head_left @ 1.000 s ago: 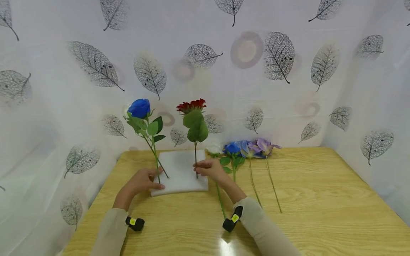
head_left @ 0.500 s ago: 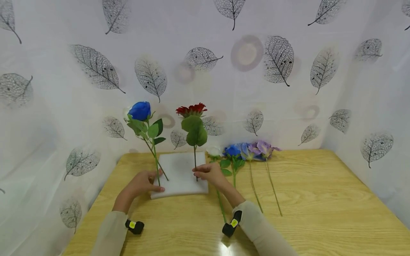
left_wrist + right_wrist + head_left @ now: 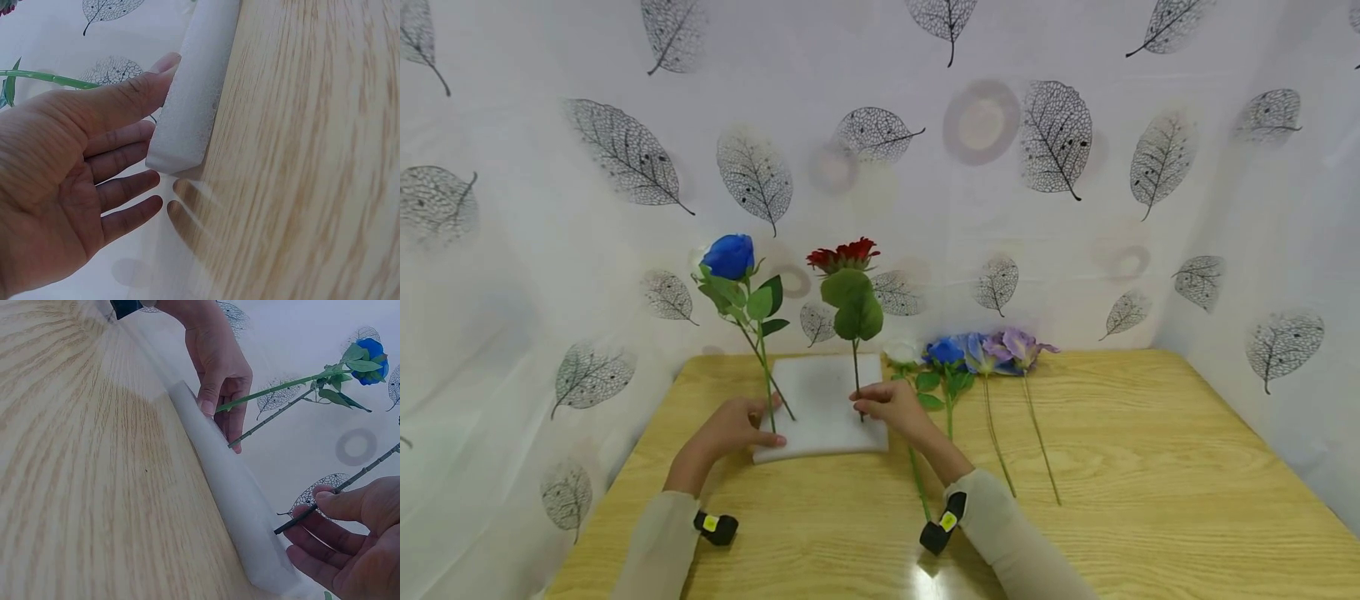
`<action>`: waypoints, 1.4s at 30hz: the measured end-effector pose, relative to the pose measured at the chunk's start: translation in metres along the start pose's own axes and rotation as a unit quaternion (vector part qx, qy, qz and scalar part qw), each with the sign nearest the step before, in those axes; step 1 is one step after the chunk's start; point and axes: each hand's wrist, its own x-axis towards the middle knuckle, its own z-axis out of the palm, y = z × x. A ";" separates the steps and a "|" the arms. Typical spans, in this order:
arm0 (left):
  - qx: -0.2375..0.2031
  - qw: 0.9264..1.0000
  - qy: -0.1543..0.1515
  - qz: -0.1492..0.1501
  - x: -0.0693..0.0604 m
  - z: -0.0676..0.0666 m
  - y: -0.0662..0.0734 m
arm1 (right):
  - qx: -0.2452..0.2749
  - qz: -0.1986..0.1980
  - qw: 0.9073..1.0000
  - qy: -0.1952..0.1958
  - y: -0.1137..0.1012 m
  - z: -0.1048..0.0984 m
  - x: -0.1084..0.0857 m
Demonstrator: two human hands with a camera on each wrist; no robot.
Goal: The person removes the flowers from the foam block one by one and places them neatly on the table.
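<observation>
In the head view my right hand pinches the dark stem of a red flower between thumb and fingers. The stem's lower end meets the surface of the white foam block; whether it has gone in cannot be told. My left hand rests at the block's left side, its thumb on the foam and its other fingers fairly straight beside it. Close to that hand, a blue rose on a green stem and a second, darker stem stand leaning left in the foam.
Right of the foam lie a white flower, another blue rose, a blue-violet flower and a purple flower, stems toward me. The wooden table runs back to a leaf-printed curtain.
The red flower's head has tilted slightly left, with my right hand still pinching its stem low down. My left hand stays at the foam. The head view has shifted a little.
</observation>
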 end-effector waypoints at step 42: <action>-0.001 1.000 0.003 0.012 0.001 -0.001 0.000 | -0.014 -0.011 1.000 0.006 -0.002 0.001 0.000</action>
